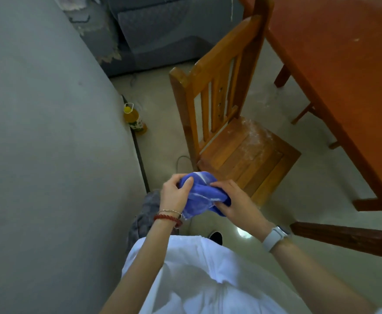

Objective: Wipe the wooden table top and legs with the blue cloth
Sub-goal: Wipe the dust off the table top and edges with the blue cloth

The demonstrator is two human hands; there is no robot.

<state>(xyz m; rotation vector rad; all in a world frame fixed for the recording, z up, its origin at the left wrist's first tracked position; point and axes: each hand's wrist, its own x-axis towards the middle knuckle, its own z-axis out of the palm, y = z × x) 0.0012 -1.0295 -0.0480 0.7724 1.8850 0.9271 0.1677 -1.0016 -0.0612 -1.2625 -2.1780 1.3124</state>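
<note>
A bunched blue cloth [200,193] with white streaks is held in front of my body, above the floor. My left hand [176,193] grips its left side with fingers curled over the top. My right hand [233,203] grips its right side. The reddish wooden table [344,64] fills the upper right, its top seen at a slant. One table leg [282,75] shows beneath it at the far side. Both hands are well to the left of the table's edge and touch only the cloth.
A dusty wooden chair [235,141] stands between me and the table. A grey wall [49,132] runs along the left. A yellow bottle [135,120] sits on the floor by the wall. A grey sofa [162,37] is at the back. Dark wooden rails [348,239] jut in at the lower right.
</note>
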